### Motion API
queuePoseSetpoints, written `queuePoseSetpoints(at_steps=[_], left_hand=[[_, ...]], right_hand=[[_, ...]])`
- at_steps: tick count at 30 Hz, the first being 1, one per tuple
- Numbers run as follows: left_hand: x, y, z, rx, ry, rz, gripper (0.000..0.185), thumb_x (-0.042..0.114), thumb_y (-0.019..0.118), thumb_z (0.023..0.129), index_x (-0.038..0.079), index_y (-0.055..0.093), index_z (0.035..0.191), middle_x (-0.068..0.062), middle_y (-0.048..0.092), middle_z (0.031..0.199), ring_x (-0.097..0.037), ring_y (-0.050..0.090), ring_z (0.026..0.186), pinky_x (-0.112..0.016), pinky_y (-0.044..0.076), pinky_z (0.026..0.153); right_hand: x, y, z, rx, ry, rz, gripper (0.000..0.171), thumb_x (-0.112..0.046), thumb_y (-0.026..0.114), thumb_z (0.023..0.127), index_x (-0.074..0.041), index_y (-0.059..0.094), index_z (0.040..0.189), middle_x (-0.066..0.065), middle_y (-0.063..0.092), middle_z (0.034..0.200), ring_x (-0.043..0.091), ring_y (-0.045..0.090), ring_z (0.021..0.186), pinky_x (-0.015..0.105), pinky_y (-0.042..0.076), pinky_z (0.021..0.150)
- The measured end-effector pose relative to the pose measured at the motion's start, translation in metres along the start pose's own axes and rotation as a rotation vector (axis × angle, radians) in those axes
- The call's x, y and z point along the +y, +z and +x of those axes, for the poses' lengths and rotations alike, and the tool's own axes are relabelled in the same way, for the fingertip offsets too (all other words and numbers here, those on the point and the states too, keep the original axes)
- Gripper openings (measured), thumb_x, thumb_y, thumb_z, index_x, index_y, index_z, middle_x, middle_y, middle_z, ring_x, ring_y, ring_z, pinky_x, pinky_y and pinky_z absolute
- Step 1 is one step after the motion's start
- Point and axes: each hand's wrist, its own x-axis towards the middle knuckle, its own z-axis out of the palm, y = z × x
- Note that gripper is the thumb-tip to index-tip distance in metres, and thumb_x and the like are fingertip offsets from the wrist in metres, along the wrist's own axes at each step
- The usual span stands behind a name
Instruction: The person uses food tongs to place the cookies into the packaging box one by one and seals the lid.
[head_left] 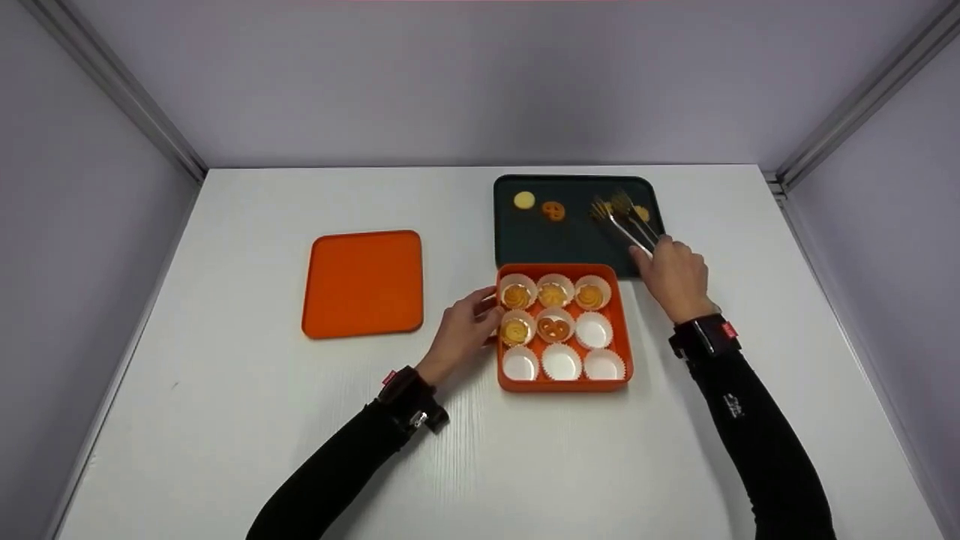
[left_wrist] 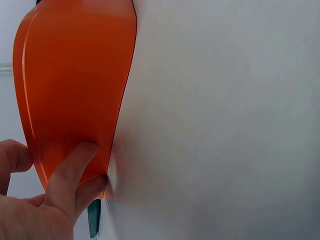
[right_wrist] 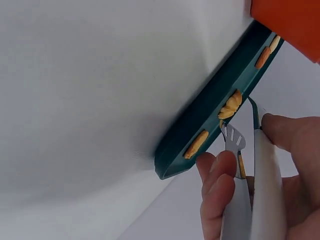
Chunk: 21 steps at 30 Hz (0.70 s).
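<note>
My right hand [head_left: 676, 279] grips a pair of metal tongs [right_wrist: 267, 185] with fork-like slotted ends. The tongs reach over the dark green tray [head_left: 540, 244], their tips close about a swirled cookie [right_wrist: 231, 105]. Beside it on the tray lie another cookie [right_wrist: 196, 144], a pretzel-shaped cookie [head_left: 553, 211] and a pale round cookie [head_left: 524, 200]. My left hand [head_left: 466, 330] rests its fingertips against the left wall of the orange box [left_wrist: 75, 85]. White paper cups fill the box; cookies sit in the back row, and in the left cup [head_left: 516, 330] and middle cup of the centre row.
An orange square lid [head_left: 363, 285] lies flat on the white table [head_left: 225, 420], left of the box. The tray is directly behind the box. Pale walls [head_left: 480, 82] enclose the table at the back and sides.
</note>
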Motion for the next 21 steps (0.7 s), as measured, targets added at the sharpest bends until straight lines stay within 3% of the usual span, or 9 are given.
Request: queuePoseSetpoints(at_steps=[11,21], left_hand=[[0.000,-0.001,0.000,0.009,0.031,0.046,0.053,0.016,0.059,0.105,0.001,0.046,0.154,-0.016,0.057,0.148,-0.026,0.060,0.131,-0.034,0.061,0.090],[0.001,0.000,0.000,0.005,0.018,0.036,0.053,0.017,0.059,0.106,0.002,0.046,0.155,-0.015,0.056,0.149,-0.025,0.059,0.132,-0.034,0.061,0.090]], right_hand=[[-0.001,0.006,0.001,0.016,-0.020,-0.037,0.050,-0.032,0.067,0.101,0.017,0.062,0.091,0.033,0.061,0.081,0.053,0.064,0.070,0.064,0.054,0.061],[0.008,0.011,0.000,-0.030,0.003,0.013,0.050,-0.032,0.064,0.103,0.018,0.063,0.107,0.033,0.063,0.087,0.050,0.064,0.074,0.061,0.053,0.063]])
